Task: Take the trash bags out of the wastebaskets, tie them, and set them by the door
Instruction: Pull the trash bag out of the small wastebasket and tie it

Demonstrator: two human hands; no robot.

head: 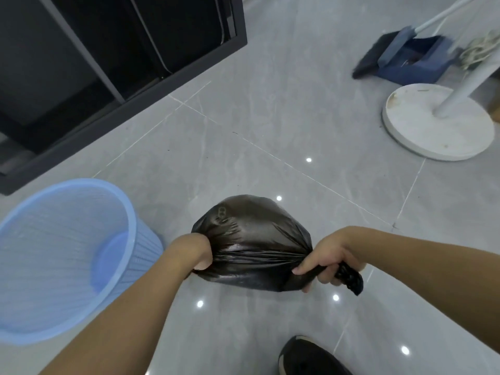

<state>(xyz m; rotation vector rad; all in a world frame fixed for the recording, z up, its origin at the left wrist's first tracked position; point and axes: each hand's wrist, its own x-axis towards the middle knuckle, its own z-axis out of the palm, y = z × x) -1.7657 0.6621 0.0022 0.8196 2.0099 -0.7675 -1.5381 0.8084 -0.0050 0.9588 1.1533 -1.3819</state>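
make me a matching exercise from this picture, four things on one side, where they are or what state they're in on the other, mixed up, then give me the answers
1. trash bag
2. wastebasket
3. dustpan
4. shoe

A. blue, at far right by the white stand base
B. black, bottom edge of view
C. light blue, unlined, on the floor at left
D. black, in the grip of the left hand and right hand

Pairs: 1-D, 2-C, 3-A, 4-B

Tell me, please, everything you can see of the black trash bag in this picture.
The black trash bag is thin, glossy plastic, wrinkled and bulging with contents that cannot be seen. It is out of the blue wastebasket and held above the grey tiled floor. The left hand grips one side of its gathered mouth; the right hand grips the other, with a twisted tail sticking out past the fist. No knot is visible yet.
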